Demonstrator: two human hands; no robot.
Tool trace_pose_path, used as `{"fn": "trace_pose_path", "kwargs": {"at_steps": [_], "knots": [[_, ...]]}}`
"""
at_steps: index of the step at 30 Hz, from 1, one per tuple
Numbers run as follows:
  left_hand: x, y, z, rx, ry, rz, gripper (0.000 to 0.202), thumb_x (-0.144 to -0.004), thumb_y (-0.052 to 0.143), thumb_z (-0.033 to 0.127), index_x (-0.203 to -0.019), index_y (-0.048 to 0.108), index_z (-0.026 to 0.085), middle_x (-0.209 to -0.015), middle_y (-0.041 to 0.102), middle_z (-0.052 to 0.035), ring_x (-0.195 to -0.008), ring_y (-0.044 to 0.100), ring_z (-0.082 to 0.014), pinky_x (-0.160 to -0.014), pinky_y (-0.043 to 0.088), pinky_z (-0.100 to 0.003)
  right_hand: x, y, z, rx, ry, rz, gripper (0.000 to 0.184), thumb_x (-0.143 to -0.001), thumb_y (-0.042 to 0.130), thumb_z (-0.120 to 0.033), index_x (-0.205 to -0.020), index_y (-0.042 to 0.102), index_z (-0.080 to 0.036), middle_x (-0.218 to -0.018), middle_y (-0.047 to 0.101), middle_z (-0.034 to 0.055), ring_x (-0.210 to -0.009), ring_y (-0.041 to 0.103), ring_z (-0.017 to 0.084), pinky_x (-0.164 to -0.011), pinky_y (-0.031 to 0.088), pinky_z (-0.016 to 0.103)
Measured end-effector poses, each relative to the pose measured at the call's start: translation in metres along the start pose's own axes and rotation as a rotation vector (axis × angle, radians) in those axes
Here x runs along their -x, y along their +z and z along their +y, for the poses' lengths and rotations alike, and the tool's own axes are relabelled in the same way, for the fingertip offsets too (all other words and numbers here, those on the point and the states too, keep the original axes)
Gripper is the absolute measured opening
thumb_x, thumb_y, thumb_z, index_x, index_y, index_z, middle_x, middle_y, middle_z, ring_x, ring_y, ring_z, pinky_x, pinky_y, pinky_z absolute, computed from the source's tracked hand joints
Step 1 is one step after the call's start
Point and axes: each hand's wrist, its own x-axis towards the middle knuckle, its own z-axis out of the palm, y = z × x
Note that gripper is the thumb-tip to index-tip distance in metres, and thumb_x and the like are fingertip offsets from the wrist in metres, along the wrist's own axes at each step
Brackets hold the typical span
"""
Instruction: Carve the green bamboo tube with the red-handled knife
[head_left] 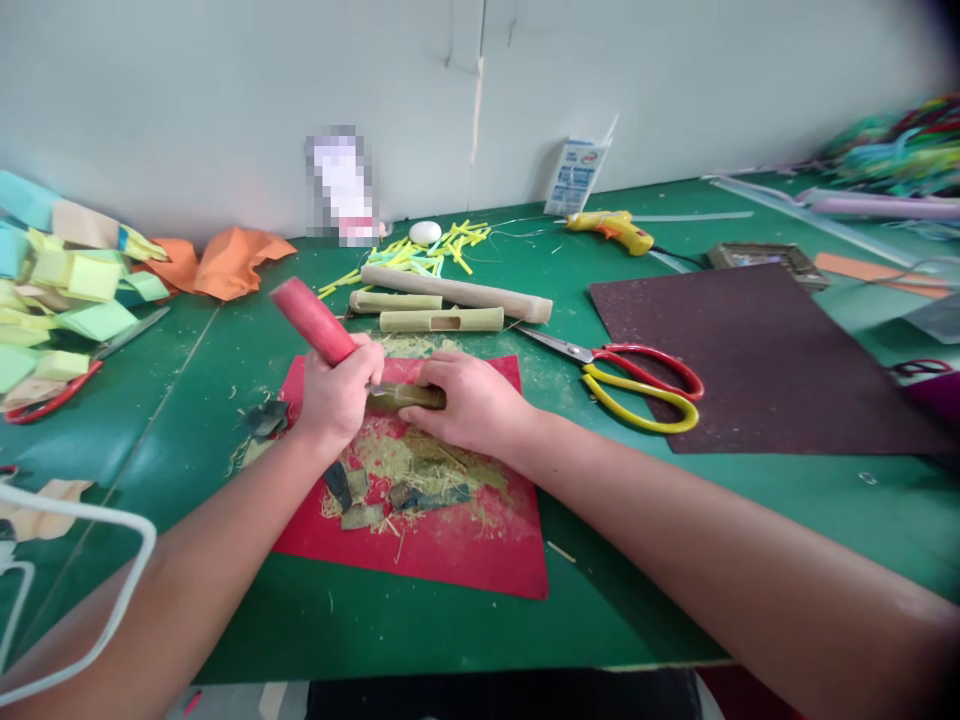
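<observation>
My left hand point(336, 395) is closed round the thick red handle of a knife-like tool point(313, 318). The handle slants up to the left, and a bit of metal shows at the bamboo; most of the blade is hidden. My right hand point(476, 402) grips a short green bamboo tube point(401, 397), which lies above a red mat point(480, 555). Shavings and fine dust point(420, 455) cover the mat's middle, with dark peeled pieces point(364, 515) among them. Just beyond the hands rest a bamboo piece with a cut-out slot point(480, 320), a shorter piece point(397, 303) and a long pale one point(465, 290).
Scissors with red and yellow handles point(637, 385) overlap a dark brown sheet point(757, 370). Behind are a yellow glue gun point(615, 230), cut yellow strips point(412, 255) and a phone point(343, 185). Folded papers point(67, 290) and red-handled scissors point(67, 392) lie left; a white frame point(142, 550) stands near.
</observation>
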Motion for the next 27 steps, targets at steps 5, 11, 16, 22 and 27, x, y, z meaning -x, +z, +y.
{"fn": "trace_pose_path", "kwargs": {"at_steps": [5, 11, 16, 22, 27], "knots": [[0.004, 0.003, 0.005, -0.209, 0.052, -0.041, 0.023, -0.071, 0.055, 0.017, -0.050, 0.045, 0.018, -0.047, 0.039, 0.0044, -0.046, 0.036, -0.0069, -0.045, 0.032, -0.022, 0.000, 0.000, 0.000, -0.011, 0.009, 0.022, 0.025, -0.076, 0.068, -0.031, -0.065, 0.050, -0.017, -0.068, 0.047, -0.0009, -0.064, 0.040, 0.011, -0.059, 0.029, 0.026], [0.005, -0.003, -0.002, -0.259, 0.094, -0.060, 0.025, -0.079, 0.055, 0.022, -0.055, 0.048, 0.018, -0.048, 0.039, 0.0047, -0.048, 0.038, -0.0078, -0.047, 0.035, -0.022, 0.001, 0.002, 0.001, 0.015, -0.009, 0.024, 0.024, -0.077, 0.068, -0.034, -0.067, 0.054, -0.017, -0.071, 0.051, 0.0009, -0.067, 0.043, 0.013, -0.061, 0.032, 0.026], [0.007, -0.006, -0.004, -0.298, 0.189, -0.133, 0.025, -0.084, 0.055, 0.023, -0.060, 0.051, 0.018, -0.053, 0.044, 0.0036, -0.052, 0.043, -0.0088, -0.052, 0.039, -0.023, 0.000, 0.000, 0.000, 0.057, -0.028, 0.016, 0.020, -0.079, 0.067, -0.034, -0.074, 0.062, -0.015, -0.073, 0.055, 0.0029, -0.072, 0.047, 0.015, -0.065, 0.035, 0.027], [0.006, -0.007, -0.005, -0.359, 0.221, -0.117, 0.025, -0.084, 0.054, 0.024, -0.060, 0.050, 0.018, -0.055, 0.047, 0.0025, -0.055, 0.045, -0.0098, -0.055, 0.041, -0.023, 0.001, -0.001, -0.001, 0.087, -0.026, 0.013, 0.021, -0.079, 0.066, -0.035, -0.074, 0.062, -0.015, -0.073, 0.055, 0.0032, -0.071, 0.047, 0.015, -0.065, 0.035, 0.028], [0.007, -0.007, -0.008, -0.317, 0.165, -0.096, 0.024, -0.083, 0.055, 0.024, -0.060, 0.052, 0.018, -0.052, 0.046, 0.0033, -0.051, 0.044, -0.0092, -0.051, 0.039, -0.022, 0.002, 0.000, -0.001, 0.096, -0.029, 0.022, 0.022, -0.080, 0.065, -0.035, -0.072, 0.060, -0.016, -0.074, 0.056, 0.0037, -0.071, 0.046, 0.015, -0.064, 0.035, 0.028]]}}
